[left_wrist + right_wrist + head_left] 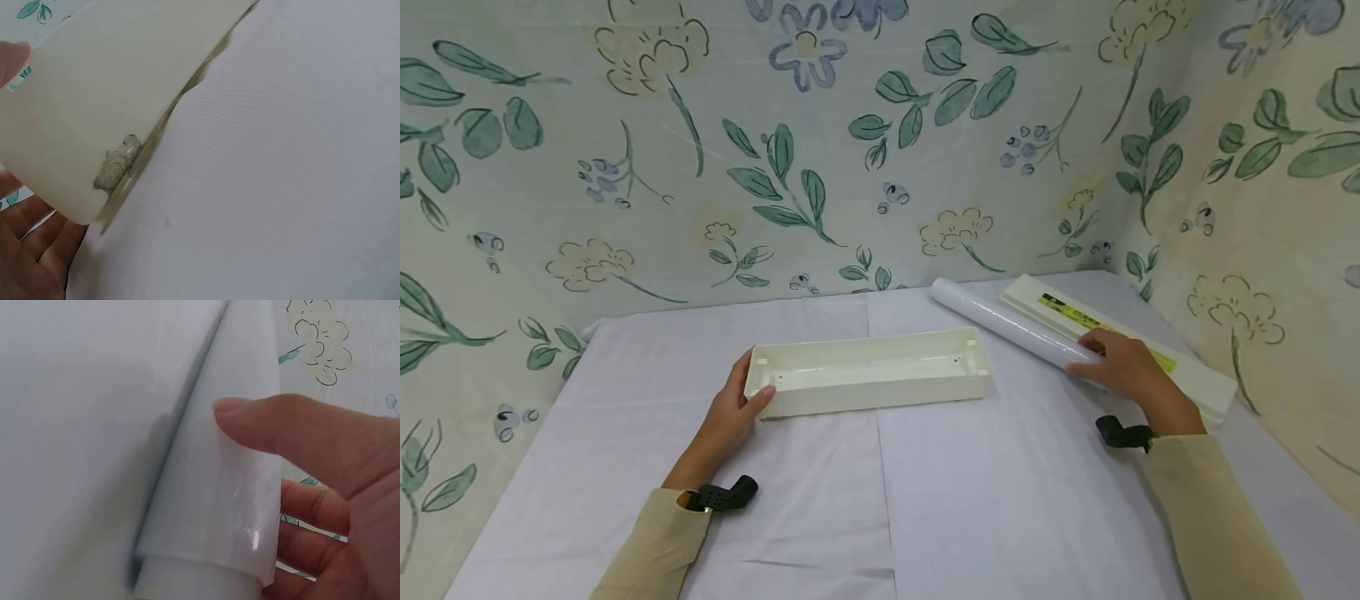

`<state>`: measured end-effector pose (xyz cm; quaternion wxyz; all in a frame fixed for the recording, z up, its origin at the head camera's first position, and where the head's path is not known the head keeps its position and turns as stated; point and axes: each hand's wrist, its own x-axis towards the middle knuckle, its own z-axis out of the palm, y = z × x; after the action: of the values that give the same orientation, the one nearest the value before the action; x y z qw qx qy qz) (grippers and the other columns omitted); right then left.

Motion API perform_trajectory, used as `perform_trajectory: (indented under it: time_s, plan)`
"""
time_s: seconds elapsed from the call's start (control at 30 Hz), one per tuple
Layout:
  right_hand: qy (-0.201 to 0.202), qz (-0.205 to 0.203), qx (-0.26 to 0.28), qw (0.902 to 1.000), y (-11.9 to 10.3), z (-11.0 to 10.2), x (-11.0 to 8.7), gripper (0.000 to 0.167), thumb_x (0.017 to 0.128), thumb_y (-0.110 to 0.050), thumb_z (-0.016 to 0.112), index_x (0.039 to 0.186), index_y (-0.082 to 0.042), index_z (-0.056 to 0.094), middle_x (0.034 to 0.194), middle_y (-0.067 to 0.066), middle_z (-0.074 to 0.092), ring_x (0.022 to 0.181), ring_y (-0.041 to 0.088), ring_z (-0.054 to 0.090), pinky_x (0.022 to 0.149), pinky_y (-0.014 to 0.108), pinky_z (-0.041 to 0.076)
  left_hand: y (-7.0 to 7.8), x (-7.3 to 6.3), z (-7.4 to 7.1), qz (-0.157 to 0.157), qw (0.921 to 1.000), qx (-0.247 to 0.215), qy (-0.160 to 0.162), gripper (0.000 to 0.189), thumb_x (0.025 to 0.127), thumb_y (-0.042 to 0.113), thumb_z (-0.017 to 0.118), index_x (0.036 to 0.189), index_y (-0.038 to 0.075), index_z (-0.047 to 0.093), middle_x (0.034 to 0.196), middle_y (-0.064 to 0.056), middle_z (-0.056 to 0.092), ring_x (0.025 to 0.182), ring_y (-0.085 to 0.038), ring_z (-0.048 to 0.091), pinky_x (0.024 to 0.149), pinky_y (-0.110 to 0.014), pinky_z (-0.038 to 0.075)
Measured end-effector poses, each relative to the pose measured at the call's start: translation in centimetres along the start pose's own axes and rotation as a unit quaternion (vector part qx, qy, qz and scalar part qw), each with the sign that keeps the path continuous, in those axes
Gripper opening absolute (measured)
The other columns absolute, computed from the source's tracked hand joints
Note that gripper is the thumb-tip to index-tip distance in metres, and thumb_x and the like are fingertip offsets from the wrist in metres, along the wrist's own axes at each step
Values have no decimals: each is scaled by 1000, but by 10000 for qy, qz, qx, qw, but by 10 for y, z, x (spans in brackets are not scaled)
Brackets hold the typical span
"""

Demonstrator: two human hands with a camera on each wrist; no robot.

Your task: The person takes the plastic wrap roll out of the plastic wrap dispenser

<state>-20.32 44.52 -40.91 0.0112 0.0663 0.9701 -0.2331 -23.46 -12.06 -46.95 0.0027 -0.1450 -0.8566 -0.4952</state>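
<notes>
A long, shallow cream plastic box, open on top, lies on the cloth at the middle. My left hand grips its left end, thumb on the near side and fingers round the end. In the left wrist view a grey smudged patch marks the box's lower edge. To the right lies a shiny white roll of plastic film, slanting away to the back. My right hand holds its near end; in the right wrist view the thumb lies on top and fingers curl round the side.
Beside the roll, on the right, lies a long cream lid with a yellow-green label. A white cloth with creases covers the table. Flower-patterned fabric hangs behind and on the right.
</notes>
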Motion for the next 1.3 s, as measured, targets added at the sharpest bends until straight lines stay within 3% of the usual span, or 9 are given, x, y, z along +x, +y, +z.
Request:
perform_trajectory:
  time_s: [0.93,1.3]
  plan:
    - [138,-48,-324,9994,-6,-2,-2,64,83,-30,75,133,2,50,127,29,50,98,46,46,79,58,48,-1,0,1,54,9999,119,52,76,98,33,54,156,21,7,159,-11,18,144,-34,20,111,-57,24]
    - [158,-108,-222,9996,-8,-5,-4,63,85,-33,73,132,2,50,126,27,53,97,42,50,77,53,51,-2,1,1,76,9999,77,56,75,98,31,55,156,20,8,159,-12,19,143,-35,20,110,-57,25]
